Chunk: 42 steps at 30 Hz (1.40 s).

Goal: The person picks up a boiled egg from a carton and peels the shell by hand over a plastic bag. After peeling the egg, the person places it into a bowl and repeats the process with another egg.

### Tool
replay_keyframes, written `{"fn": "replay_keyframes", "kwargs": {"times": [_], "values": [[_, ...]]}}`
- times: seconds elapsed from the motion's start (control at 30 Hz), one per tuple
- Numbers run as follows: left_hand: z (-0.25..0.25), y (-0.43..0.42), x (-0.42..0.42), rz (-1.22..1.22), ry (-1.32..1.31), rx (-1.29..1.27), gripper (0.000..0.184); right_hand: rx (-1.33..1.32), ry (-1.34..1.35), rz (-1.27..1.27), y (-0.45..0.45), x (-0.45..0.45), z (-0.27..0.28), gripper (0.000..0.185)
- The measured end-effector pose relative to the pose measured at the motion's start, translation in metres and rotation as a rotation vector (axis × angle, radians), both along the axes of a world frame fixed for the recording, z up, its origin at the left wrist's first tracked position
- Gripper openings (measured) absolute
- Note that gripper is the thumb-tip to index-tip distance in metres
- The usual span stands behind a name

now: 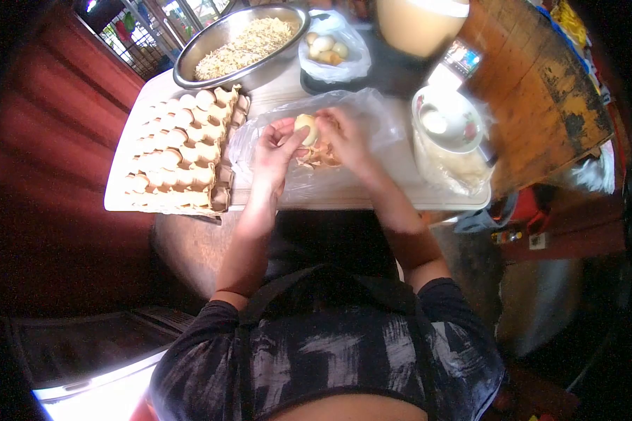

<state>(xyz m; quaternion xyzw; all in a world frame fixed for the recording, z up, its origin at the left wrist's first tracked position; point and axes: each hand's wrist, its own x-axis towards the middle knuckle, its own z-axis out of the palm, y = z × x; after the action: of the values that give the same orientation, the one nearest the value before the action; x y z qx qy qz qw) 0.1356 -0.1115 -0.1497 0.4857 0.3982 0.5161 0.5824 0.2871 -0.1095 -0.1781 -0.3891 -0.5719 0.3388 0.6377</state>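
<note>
The work in hand looks like shelling: the left hand point(279, 144) grips a smooth, pale-yellow egg point(305, 131) near the upper centre of the frame, and brown, broken bits of eggshell point(321, 155) lie just below it. This step seems to call for a steady hold from the left and light picking from the right, turning the egg so that any shell left on it comes within reach; whether shell remains on the hidden side cannot be told.

The left grip is closed on the egg, thumb across its near face and fingers curled round the left and back. The right hand point(340, 133) is blurred, its fingers bent towards the egg's upper right side; whether that grip pinches anything cannot be told. Both forearms rise from the lower half of the frame and converge, the left nearly upright, the right slanting up and leftward.

Beneath the hands, a clear, crumpled plastic sheet point(379, 116) covers part of the white, round-cornered desk point(409, 168). Stacked, tan cardboard egg trays point(203, 153) fill its left side, with whole eggs in the top one.
</note>
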Motion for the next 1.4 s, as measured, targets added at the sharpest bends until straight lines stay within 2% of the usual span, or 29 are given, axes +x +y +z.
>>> {"fn": "replay_keyframes", "kwargs": {"times": [0.13,0.2,0.33,0.4,0.53,0.7,0.83,1.03,1.13,1.17,1.23,1.3,1.33,1.4], "values": [[0.006,-0.009,0.011,0.024,-0.001,0.059,0.04,-0.01,-0.088,-0.034,0.001,0.002,0.0,0.023],[0.005,-0.008,0.011,-0.022,-0.044,-0.003,0.038,-0.029,0.008,0.0,0.006,0.004,-0.007,0.022],[0.01,-0.008,0.009,-0.04,-0.051,-0.069,0.036,-0.047,-0.066,-0.081,0.005,0.007,-0.008,0.019],[0.008,-0.006,0.007,-0.066,-0.078,-0.102,0.035,0.06,-0.078,-0.148,0.005,0.006,-0.008,0.017],[0.008,-0.006,0.006,-0.097,-0.166,-0.176,0.036,0.051,-0.078,-0.162,0.005,0.007,-0.004,0.015],[-0.003,-0.007,0.006,-0.033,0.093,0.056,0.032,0.021,-0.026,-0.068,0.003,0.006,-0.003,0.013],[-0.005,0.002,-0.008,-0.061,0.077,0.048,0.038,-0.049,0.035,-0.001,-0.001,0.006,0.003,0.013],[-0.009,0.007,-0.029,-0.088,-0.039,-0.143,0.036,-0.022,0.126,-0.022,0.003,0.006,-0.003,0.013],[-0.01,0.012,-0.04,-0.158,-0.186,-0.196,0.038,0.03,0.157,-0.031,0.005,0.008,-0.005,0.013],[-0.01,0.013,-0.043,-0.158,-0.186,-0.195,0.038,0.029,0.073,-0.065,0.005,0.01,-0.005,0.014],[-0.004,0.011,-0.047,-0.272,-0.352,-0.194,0.046,0.029,-0.012,-0.099,0.003,0.01,-0.003,0.014],[0.004,0.012,-0.051,-0.309,-0.388,-0.22,0.049,0.262,-0.515,-0.247,0.001,0.01,0.0,0.016],[0.019,0.007,-0.05,-0.293,-0.324,-0.195,0.049,0.269,-0.514,-0.258,0.0,0.009,0.0,0.016],[0.037,0.013,-0.05,-0.268,-0.163,-0.08,0.05,0.501,-0.8,-0.393,0.0,0.007,-0.001,0.018]]}}
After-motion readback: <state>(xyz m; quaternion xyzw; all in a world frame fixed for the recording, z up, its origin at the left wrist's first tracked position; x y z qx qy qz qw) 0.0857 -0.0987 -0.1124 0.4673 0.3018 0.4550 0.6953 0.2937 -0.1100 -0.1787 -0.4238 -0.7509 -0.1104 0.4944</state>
